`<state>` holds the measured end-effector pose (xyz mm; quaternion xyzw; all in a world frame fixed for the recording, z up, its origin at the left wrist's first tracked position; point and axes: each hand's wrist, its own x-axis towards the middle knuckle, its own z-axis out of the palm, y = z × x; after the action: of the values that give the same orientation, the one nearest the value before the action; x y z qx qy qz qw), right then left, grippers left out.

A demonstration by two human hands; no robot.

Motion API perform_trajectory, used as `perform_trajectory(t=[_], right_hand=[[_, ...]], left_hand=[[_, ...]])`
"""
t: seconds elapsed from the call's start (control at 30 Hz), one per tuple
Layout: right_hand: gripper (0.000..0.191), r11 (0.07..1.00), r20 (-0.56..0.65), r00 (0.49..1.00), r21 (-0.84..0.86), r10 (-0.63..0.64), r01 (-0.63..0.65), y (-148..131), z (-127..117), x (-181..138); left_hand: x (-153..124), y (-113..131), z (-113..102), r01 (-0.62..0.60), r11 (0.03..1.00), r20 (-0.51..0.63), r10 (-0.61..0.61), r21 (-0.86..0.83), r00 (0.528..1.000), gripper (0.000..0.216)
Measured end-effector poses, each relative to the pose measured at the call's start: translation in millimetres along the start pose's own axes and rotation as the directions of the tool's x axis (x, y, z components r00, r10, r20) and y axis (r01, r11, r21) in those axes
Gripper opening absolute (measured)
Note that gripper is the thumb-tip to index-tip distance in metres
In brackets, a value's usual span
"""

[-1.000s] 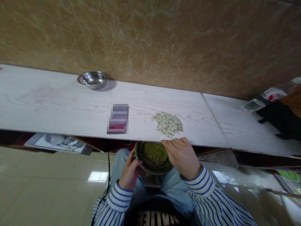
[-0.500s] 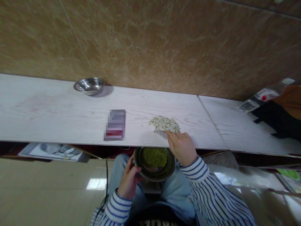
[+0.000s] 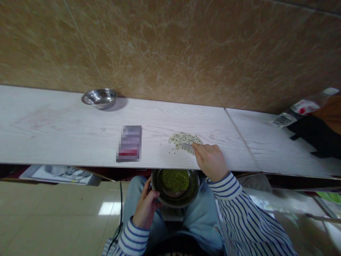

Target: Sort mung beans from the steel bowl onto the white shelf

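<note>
My left hand (image 3: 146, 207) grips the left rim of a metal bowl (image 3: 174, 205), held at my lap just below the counter's front edge. Green beans (image 3: 175, 180) lie inside that bowl. On the counter is a thin patch of pale grains mixed with green beans (image 3: 177, 138). My right hand (image 3: 212, 160) is closed on the handle of a metal spoon (image 3: 185, 145), whose head rests in the patch. Most of the handle is hidden by my fingers.
A smaller metal bowl (image 3: 99, 99) stands by the wall at the back left of the white counter (image 3: 66, 135). A blurred-out phone-like flat object (image 3: 129, 143) lies left of the grains. At the right are a plastic bottle (image 3: 305, 106) and a black and brown bag (image 3: 317, 131).
My right hand has moved the spoon slightly away from the counter's front edge, into the grains. A few beans now lie loose at the patch's near left. My left hand still holds the bowl.
</note>
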<state>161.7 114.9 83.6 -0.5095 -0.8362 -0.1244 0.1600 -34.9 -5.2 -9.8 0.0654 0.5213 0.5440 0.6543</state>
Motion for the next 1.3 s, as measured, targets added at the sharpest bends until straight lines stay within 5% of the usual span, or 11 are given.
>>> perform_trajectory(t=[0.5,1.3], right_hand=[[0.021,0.981,0.048,0.981,0.049,-0.188,0.186,-28.5,4.4,-2.9],[0.019,0.978,-0.007,0.985,0.117,-0.173,0.172,-39.3,-8.6,-23.9]], left_hand=[[-3.7,2.3,-1.8,-0.014,1.0,0.008,0.014,-0.017,1.0,0.062],[-6.8,2.2,-2.6,-0.011,1.0,0.029,0.011,-0.001,1.0,0.064]])
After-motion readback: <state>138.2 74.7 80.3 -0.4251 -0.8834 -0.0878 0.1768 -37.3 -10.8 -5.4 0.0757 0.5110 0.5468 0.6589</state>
